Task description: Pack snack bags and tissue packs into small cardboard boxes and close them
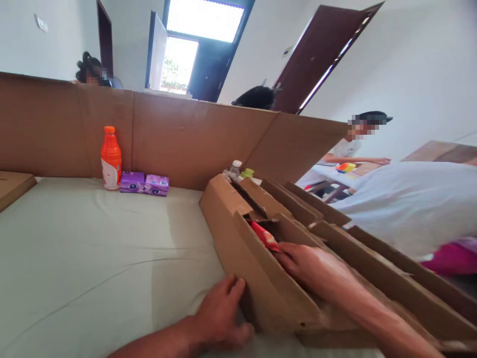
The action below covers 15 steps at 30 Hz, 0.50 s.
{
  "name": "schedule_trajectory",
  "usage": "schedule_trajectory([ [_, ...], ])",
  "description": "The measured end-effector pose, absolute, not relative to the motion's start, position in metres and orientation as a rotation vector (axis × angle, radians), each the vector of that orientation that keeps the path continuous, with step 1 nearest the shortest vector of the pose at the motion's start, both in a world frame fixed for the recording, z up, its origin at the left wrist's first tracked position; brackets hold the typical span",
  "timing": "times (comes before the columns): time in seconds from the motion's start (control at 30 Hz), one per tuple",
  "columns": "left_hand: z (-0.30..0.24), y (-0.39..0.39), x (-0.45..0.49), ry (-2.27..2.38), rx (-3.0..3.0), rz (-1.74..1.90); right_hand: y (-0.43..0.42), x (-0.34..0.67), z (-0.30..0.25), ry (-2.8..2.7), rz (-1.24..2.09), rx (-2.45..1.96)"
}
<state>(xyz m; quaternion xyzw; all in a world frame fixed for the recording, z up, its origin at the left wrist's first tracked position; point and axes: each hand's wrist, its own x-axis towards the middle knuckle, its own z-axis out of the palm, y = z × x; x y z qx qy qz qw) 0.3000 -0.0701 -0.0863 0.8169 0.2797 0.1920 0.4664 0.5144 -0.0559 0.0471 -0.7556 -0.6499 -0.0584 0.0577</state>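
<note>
My right hand (311, 266) reaches into an open compartment of a cardboard box (231, 233) on the right. Its fingers are closed on the end of a red packet (264, 235), which is partly hidden by the box wall. Low in front of the box, my left hand (221, 313) rests against its near side, thumb apart from the fingers, with nothing in the grasp. Open cardboard flaps (357, 248) stand up along the box and hide what lies deeper inside.
An orange bottle (111, 161) and two purple tissue packs (144, 183) stand by a tall cardboard screen (186, 134). A clear bottle (234, 169) is behind the box. A flat carton (15, 188) lies at left. Other people are beyond the screen and at right.
</note>
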Motion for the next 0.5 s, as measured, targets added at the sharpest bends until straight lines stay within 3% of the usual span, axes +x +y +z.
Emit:
schedule_trajectory([
  [0.23, -0.082, -0.069, 0.298, 0.662, 1.893, 0.48, -0.081, 0.499, 0.105, -1.677, -0.012, -2.118],
  [0.5, -0.047, -0.044, 0.289, 0.678, 1.511, 0.687, -0.128, 0.46, 0.158, -1.181, -0.19, -1.868],
])
